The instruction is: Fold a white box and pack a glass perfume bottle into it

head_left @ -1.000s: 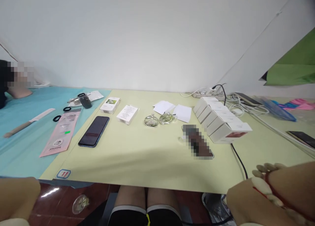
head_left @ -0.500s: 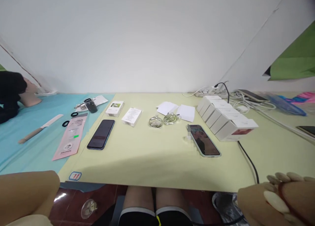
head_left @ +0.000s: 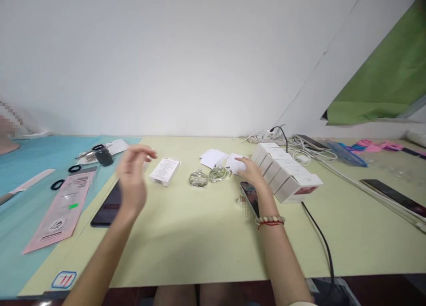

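My left hand [head_left: 131,179] hovers above the yellow-green table [head_left: 199,239], smeared by motion, its fingers apart and holding nothing. It is over a dark phone [head_left: 105,207] and close to a flat white box [head_left: 164,171]. My right hand [head_left: 252,175], with a bead bracelet on the wrist, reaches forward with its fingers stretched out. Its fingertips touch a white paper slip [head_left: 233,164] beside two round glass bottles [head_left: 218,173] [head_left: 199,178]. Under this wrist lies a second phone [head_left: 250,198] with its screen lit.
A row of white boxes [head_left: 282,175] stands right of my right hand, with cables [head_left: 308,149] behind and a black cord [head_left: 321,239] running off the front edge. On the blue cloth at left lie a pink packet [head_left: 56,212], black rings [head_left: 57,184] and a black jar [head_left: 103,155]. Another person's arm [head_left: 6,139] is at far left.
Both my hands have come up from below the table's front edge and reached forward over it. The view has shifted a little to the right.
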Available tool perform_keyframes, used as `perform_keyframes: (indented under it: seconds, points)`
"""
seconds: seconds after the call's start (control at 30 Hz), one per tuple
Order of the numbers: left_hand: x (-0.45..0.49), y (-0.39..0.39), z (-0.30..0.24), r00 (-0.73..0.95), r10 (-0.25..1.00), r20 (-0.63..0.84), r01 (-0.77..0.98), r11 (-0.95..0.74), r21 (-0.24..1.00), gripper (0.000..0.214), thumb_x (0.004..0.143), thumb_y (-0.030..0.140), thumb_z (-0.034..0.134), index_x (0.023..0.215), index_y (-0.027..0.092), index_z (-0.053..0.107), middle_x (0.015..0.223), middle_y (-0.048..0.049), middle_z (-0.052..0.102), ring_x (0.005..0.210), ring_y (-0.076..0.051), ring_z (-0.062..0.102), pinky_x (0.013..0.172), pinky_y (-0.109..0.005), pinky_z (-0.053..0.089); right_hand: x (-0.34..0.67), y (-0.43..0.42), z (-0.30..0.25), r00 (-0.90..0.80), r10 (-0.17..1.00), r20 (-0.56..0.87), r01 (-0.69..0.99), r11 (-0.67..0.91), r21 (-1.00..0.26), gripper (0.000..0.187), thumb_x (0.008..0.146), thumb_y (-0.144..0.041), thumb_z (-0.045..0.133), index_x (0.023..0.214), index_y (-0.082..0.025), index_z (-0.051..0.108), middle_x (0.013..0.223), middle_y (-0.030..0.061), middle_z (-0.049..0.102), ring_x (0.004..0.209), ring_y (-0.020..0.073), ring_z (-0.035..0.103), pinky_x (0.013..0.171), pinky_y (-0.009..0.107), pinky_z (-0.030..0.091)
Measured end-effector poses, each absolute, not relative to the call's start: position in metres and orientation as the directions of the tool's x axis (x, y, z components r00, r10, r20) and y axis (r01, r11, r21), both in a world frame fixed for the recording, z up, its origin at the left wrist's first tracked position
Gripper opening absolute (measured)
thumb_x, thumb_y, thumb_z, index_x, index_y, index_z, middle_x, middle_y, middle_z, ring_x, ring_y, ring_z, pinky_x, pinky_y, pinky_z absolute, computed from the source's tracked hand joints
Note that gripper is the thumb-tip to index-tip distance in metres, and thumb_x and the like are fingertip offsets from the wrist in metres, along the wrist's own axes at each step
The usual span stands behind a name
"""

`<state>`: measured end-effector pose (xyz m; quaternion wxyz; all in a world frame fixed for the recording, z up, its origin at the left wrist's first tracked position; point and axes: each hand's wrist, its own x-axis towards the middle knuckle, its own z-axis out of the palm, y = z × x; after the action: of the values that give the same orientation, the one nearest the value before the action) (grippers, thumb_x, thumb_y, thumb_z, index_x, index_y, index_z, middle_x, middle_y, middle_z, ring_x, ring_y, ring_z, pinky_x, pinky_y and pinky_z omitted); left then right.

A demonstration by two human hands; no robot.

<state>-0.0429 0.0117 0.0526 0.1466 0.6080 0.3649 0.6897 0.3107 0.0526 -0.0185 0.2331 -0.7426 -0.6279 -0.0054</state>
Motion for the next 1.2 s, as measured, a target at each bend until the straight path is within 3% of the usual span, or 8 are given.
perform_keyframes:
  seconds: [0.1,0.17,0.3,0.37,0.53,0.67,0.87,1.2]
  points:
    - [-0.003,0.033,0.003,0.033,0.697,0.717,0.294,-0.692,0.659,0.011,0.081,0.014,0.045,0.083,0.017,0.055,0.086,-0.0018,0.053,0.085,-0.011,0.05,0.07,-0.024,0.041,0.316,0.048,-0.032,0.24,0.934,0.264,0.931,-0.144,-0.336,0.052,0.069,-0.013,0.051,0.121,-0.016,0.053,0.123,0.011,0.049,0.115,0.0245,0.045,0.098,0.038,0.033]
    - [0.014,0.04,-0.029,0.092,0.757,0.647,0.298,-0.641,0.707,0.013,0.081,0.014,0.044,0.085,0.017,0.055,0.087,-0.0017,0.053,0.083,-0.01,0.05,0.069,-0.023,0.041,0.323,0.037,-0.025,0.273,0.924,0.269,0.924,-0.173,-0.341,0.051,0.073,-0.017,0.05,0.124,-0.015,0.051,0.122,0.0111,0.049,0.113,0.024,0.046,0.098,0.036,0.034]
    - [0.019,0.038,-0.061,0.12,0.856,0.503,0.33,-0.513,0.793,0.015,0.08,0.017,0.044,0.089,0.019,0.055,0.093,-0.0014,0.053,0.079,-0.009,0.049,0.062,-0.02,0.041,0.339,-0.004,-0.002,0.401,0.887,0.23,0.879,-0.301,-0.37,0.054,0.073,-0.034,0.056,0.125,-0.02,0.05,0.118,0.0088,0.053,0.106,0.0261,0.051,0.086,0.035,0.041]
    - [0.014,0.037,-0.062,0.103,0.883,0.458,0.327,-0.465,0.823,0.015,0.079,0.019,0.044,0.089,0.019,0.055,0.094,-0.0014,0.054,0.078,-0.009,0.049,0.059,-0.019,0.04,0.345,-0.032,-0.001,0.381,0.911,0.161,0.878,-0.302,-0.371,0.062,0.068,-0.042,0.061,0.126,-0.022,0.048,0.115,0.0074,0.055,0.103,0.0271,0.052,0.082,0.035,0.042]
    - [0.007,0.043,-0.058,-0.011,0.914,0.406,0.263,-0.389,0.883,0.016,0.078,0.021,0.044,0.089,0.017,0.055,0.096,-0.002,0.055,0.082,-0.011,0.053,0.068,-0.021,0.042,0.34,-0.09,-0.033,0.303,0.952,0.048,0.902,-0.27,-0.336,0.094,0.06,-0.055,0.064,0.139,-0.017,0.029,0.133,0.0101,0.039,0.119,0.0276,0.04,0.091,0.034,0.038]
    - [0.008,0.046,-0.063,-0.03,0.929,0.369,0.242,-0.351,0.904,0.017,0.075,0.019,0.044,0.088,0.016,0.054,0.095,-0.0026,0.056,0.08,-0.011,0.053,0.068,-0.023,0.042,0.323,-0.107,-0.058,0.396,0.915,0.079,0.876,-0.351,-0.329,0.097,0.061,-0.059,0.06,0.141,-0.02,0.021,0.131,0.0107,0.04,0.117,0.0293,0.041,0.088,0.039,0.038]
    - [0.012,0.042,-0.066,0.012,0.926,0.376,0.247,-0.368,0.897,0.017,0.076,0.018,0.044,0.089,0.017,0.054,0.095,-0.0026,0.055,0.08,-0.011,0.051,0.068,-0.023,0.042,0.305,-0.109,-0.071,0.537,0.806,0.247,0.832,-0.459,-0.31,0.088,0.064,-0.064,0.055,0.136,-0.023,0.027,0.123,0.0105,0.046,0.112,0.0308,0.042,0.088,0.044,0.037]
    - [0.008,0.039,-0.062,0.074,0.835,0.545,0.398,-0.526,0.752,0.016,0.08,0.015,0.039,0.091,0.017,0.052,0.093,-0.0024,0.052,0.077,-0.009,0.048,0.064,-0.021,0.04,0.303,-0.096,-0.07,0.605,0.76,0.238,0.794,-0.554,-0.251,0.088,0.063,-0.067,0.051,0.135,-0.021,0.028,0.118,0.0121,0.046,0.109,0.0324,0.041,0.086,0.047,0.038]
